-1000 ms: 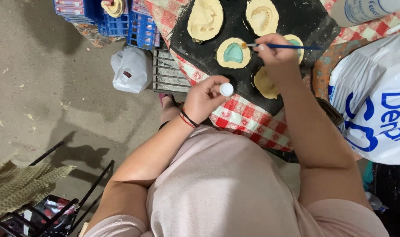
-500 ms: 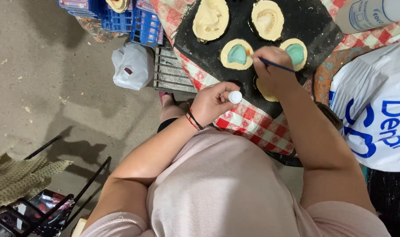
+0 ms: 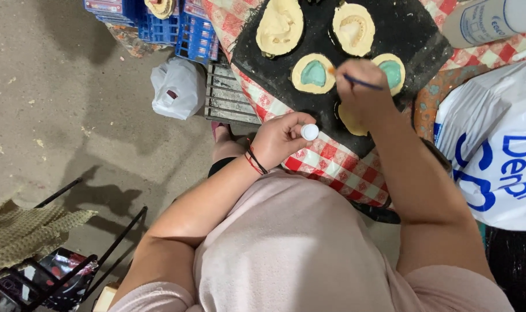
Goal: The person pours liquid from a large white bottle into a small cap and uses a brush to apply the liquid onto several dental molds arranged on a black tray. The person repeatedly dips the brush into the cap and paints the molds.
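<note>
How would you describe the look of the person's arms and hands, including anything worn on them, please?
Both arms are bare from the short sleeves of a pale pink top down. The left hand has thin red and black bands around its wrist. The right hand shows no rings, bands or gloves.

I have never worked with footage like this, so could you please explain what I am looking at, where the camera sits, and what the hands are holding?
There is no machine here: a person works with two bare hands, filmed by a camera worn on their head and looking straight down, so you see their pink shirt and forearms.

The right hand holds a thin blue-handled brush over a black board, which carries pale yellow moulded pieces, two with teal centres.

The left hand holds a small round white cap or bottle top; I cannot tell which.

The board rests on a red-and-white checked cloth. Blue plastic crates and a white plastic bag sit on the floor.
</note>
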